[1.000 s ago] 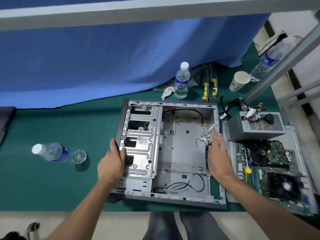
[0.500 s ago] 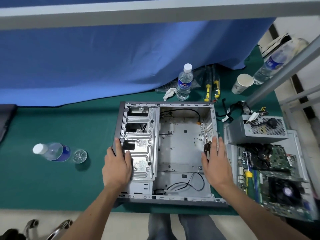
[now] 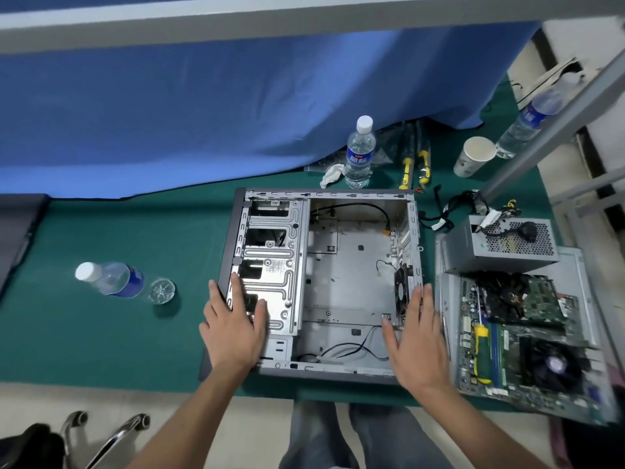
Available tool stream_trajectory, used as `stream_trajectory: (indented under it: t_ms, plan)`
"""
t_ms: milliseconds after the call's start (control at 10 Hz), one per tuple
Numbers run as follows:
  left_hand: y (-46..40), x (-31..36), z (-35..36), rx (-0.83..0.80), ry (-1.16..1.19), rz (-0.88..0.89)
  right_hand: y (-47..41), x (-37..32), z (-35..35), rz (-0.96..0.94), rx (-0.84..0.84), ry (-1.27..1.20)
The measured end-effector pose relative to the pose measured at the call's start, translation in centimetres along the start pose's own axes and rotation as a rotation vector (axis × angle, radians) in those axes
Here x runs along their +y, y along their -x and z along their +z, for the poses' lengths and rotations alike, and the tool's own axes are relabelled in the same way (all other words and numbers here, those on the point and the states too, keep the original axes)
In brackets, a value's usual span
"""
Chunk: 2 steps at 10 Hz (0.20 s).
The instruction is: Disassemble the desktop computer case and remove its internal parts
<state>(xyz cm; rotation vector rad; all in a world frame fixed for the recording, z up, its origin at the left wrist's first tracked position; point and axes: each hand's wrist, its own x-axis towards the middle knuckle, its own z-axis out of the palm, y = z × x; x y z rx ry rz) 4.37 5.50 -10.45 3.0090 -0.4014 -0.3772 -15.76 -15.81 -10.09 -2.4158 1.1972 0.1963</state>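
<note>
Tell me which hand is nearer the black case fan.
Right. The right hand lies just beside the fan; the left hand rests across the case, on the drive cage.

The open case (image 3: 338, 282) lies on its side at the centre of the green desk (image 3: 101, 333). The left hand (image 3: 233, 330) rests flat on its drive cage (image 3: 274, 265) at 7 o'clock; the right hand (image 3: 416, 346), fingers straight, lies on its wall at 5 o'clock beside the fan (image 3: 400, 292). At 3 o'clock sit the power supply (image 3: 507, 245) and motherboard (image 3: 521, 336). A bottle (image 3: 360, 154) stands at 12.
</note>
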Motion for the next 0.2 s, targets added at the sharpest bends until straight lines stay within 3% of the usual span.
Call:
stream_trajectory:
  t_ms: [200]
  plan:
    - [1.2, -1.0, -1.3, -0.14, -0.009, 0.046, 1.2, 0.7, -2.8, -0.007, -0.045, -0.355]
